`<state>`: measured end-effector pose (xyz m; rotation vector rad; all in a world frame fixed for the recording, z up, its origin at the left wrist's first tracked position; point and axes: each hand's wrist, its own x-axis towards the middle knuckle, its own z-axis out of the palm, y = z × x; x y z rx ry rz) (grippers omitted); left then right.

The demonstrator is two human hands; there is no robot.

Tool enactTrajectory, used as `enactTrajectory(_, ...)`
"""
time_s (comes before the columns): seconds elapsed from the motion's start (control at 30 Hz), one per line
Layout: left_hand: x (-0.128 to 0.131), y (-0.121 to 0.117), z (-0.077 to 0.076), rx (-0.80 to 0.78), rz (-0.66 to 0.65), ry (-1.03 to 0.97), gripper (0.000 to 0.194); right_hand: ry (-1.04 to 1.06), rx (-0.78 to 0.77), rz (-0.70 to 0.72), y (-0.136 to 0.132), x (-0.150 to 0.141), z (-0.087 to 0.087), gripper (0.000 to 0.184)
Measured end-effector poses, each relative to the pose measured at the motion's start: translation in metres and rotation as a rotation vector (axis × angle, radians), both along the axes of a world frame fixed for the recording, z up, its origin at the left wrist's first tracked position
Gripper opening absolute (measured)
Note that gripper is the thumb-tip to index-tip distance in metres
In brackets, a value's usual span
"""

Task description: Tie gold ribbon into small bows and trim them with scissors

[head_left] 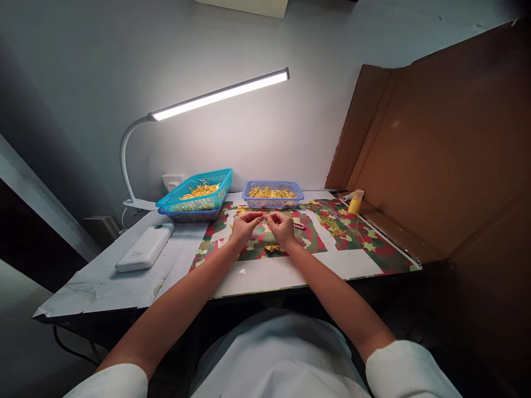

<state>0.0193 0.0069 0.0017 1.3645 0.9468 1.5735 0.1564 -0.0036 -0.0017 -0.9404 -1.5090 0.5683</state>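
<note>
My left hand (245, 226) and my right hand (282, 228) meet above the middle of the patterned mat, thumbs and fingertips pinched close together. Between them they grip a thin yellow cord (271, 236), which drops from the fingertips. A small gold-coloured ornament (272, 248) is at the cord's lower end, just above or touching the mat; I cannot tell which. What the fingertips cover is too small to make out. Just right of my right hand lies a pink tool (299, 226), partly hidden by that hand.
Behind my hands stand a blue basket (194, 205) and a purple basket (272, 203), both holding gold-coloured pieces. Loose yellow cords (333, 225) and a yellow bottle (355, 202) are to the right. A white power bank (145, 247), a lamp (219, 95) and a cardboard wall (440, 143) surround the spot.
</note>
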Motion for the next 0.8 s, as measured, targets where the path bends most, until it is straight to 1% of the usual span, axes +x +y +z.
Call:
enactTrajectory(0.17, -0.002, 0.002, -0.005, 0.039, 0.001, 0.069, 0.044, -0.036, 0.024, -0.038, -0.001, 0.001, 0.0, 0.024)
enactTrajectory(0.3, -0.005, 0.004, -0.009, 0.083, 0.009, 0.163, 0.04, 0.013, -0.051, -0.023, 0.0, 0.002, 0.001, 0.024)
enactTrajectory(0.37, -0.007, 0.004, -0.008, 0.147, 0.042, 0.261, 0.035, 0.072, -0.103, 0.015, 0.001, 0.002, 0.002, 0.024)
enactTrajectory(0.47, -0.012, 0.003, -0.004, 0.288, 0.143, 0.428, 0.026, 0.157, -0.146, 0.062, 0.004, 0.002, 0.002, 0.022)
enactTrajectory(0.53, -0.014, 0.001, -0.002, 0.37, 0.197, 0.502, 0.022, 0.199, -0.169, 0.092, 0.005, 0.002, 0.001, 0.021)
enactTrajectory(0.67, -0.016, 0.001, 0.0, 0.485, 0.252, 0.576, 0.02, 0.224, -0.19, 0.119, 0.008, 0.0, 0.0, 0.02)
enactTrajectory(0.8, -0.018, 0.001, 0.001, 0.593, 0.25, 0.635, 0.018, 0.232, -0.188, 0.137, 0.007, 0.0, -0.001, 0.021)
